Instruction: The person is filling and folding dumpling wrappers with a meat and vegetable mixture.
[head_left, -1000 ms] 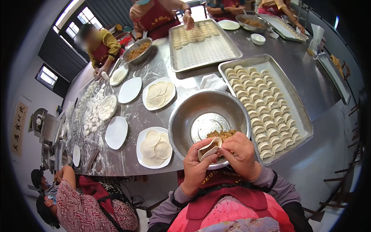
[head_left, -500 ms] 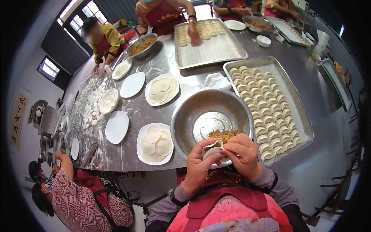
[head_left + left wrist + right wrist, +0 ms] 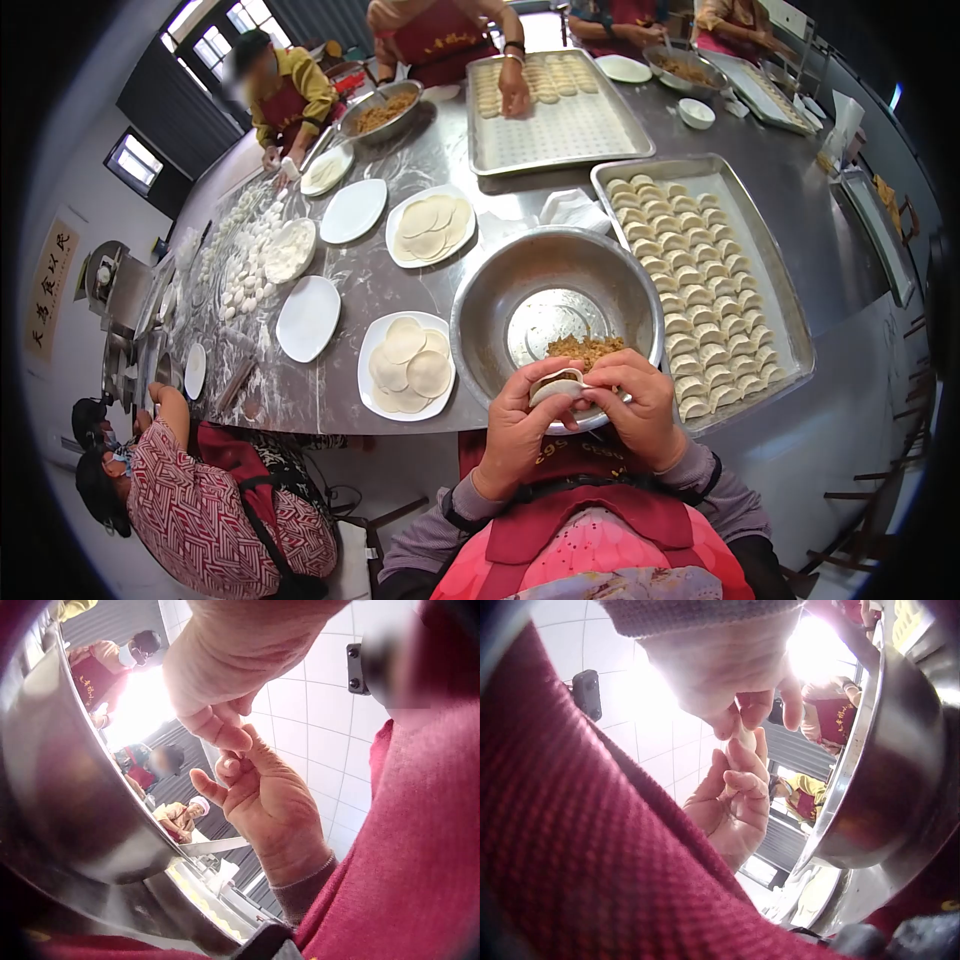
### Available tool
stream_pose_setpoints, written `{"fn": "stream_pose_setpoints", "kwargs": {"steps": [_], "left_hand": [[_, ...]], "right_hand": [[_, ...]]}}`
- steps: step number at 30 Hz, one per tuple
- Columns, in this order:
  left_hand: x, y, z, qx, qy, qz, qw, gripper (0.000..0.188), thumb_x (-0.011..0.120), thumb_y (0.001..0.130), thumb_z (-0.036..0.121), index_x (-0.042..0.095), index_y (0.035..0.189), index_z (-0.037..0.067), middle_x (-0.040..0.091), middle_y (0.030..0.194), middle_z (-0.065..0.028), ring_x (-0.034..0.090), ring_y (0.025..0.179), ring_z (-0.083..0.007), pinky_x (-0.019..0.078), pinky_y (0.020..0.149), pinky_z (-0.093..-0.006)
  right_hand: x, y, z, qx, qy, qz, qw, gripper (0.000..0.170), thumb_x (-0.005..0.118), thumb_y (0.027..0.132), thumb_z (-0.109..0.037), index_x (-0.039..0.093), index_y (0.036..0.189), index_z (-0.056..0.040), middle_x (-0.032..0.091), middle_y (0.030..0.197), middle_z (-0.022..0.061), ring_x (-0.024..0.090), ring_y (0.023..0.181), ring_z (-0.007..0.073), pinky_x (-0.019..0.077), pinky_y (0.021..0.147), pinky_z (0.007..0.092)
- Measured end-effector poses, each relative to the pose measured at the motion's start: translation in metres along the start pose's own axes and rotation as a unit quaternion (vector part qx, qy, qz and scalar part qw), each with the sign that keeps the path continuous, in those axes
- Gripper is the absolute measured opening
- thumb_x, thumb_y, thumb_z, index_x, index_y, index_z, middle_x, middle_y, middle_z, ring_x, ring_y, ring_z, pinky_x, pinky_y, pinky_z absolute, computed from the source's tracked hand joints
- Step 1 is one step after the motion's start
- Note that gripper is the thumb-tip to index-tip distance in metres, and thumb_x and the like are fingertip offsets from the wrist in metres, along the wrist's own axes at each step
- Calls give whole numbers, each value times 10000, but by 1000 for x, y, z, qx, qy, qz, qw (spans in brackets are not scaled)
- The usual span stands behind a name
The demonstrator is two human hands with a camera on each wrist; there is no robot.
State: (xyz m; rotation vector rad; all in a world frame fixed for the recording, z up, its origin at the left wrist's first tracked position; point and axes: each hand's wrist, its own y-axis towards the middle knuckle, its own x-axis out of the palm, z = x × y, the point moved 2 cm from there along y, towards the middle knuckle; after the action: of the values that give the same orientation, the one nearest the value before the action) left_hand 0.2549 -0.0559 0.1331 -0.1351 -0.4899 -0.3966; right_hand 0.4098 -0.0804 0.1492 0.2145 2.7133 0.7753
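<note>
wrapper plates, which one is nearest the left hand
The front wrapper plate, just left of the left hand; the other wrapper plate sits farther back on the table.

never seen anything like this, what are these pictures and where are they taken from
No machine here: one person's bare left hand and right hand are working. The wide view looks down from the head; the two others come from a camera on each wrist, looking upward past the hands. Both hands pinch a partly folded, pale dough wrapper above a round silver metal bowl containing crumbly brown filling. On the grey metal table sit a silver rectangular tray with pale crescent dumplings and a white square plate of round dough discs.
</note>
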Motion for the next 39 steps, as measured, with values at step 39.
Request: {"fn": "stream_pose_setpoints", "kwargs": {"steps": [39], "left_hand": [[2,-2,1,1,35,-11,999,422,538,855,-65,471,1263,23,571,1185,-143,586,933,-128,491,706,-230]], "right_hand": [[1,-3,9,-38,-9,-23,999,173,707,726,39,639,877,-15,577,872,92,579,697,140,464,574,244]]}}
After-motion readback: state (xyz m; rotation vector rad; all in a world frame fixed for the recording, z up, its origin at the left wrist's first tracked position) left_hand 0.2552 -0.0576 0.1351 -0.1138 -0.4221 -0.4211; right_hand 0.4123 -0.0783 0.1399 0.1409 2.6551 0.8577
